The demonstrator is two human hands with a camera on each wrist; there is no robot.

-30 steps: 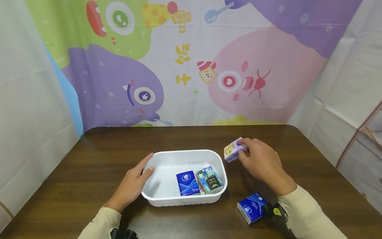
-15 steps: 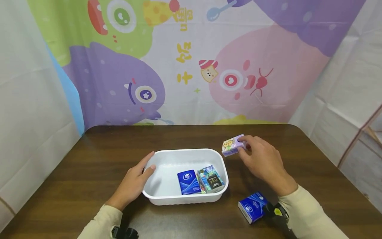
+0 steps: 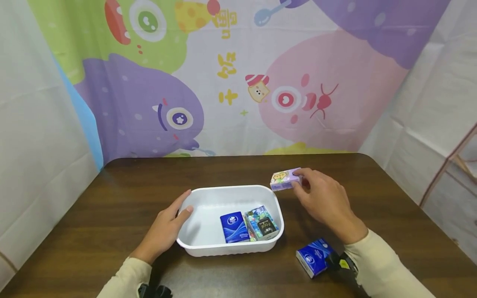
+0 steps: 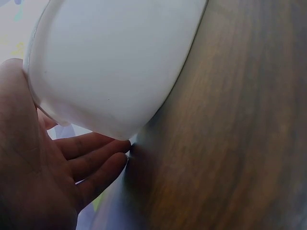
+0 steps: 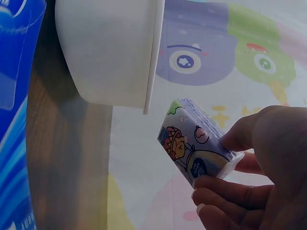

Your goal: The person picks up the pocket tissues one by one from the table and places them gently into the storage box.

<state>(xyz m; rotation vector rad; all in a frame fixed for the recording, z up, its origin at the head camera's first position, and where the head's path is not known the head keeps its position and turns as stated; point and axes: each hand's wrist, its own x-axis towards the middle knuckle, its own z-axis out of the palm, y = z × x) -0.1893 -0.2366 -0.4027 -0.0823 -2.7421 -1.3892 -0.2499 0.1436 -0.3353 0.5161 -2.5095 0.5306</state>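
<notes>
My right hand pinches a small purple tissue pack with cartoon figures by one end, thumb on one side and fingers on the other. The pack is held just off the right rear corner of a white plastic basin; the right wrist view shows a gap between pack and basin. At the basin's left end my left hand holds the rim, thumb over it and fingers along the outside wall. Inside the basin lie a blue tissue pack and a multicoloured tissue pack, side by side.
Another blue tissue pack lies on the brown wooden table, right of the basin and near the right wrist camera. A cartoon-printed cloth hangs behind the table. White cloth hangs at both sides.
My right hand has shifted a little left, bringing the purple tissue pack nearer the basin's rear corner and turning it more level. The left hand and the basin have stayed put.
</notes>
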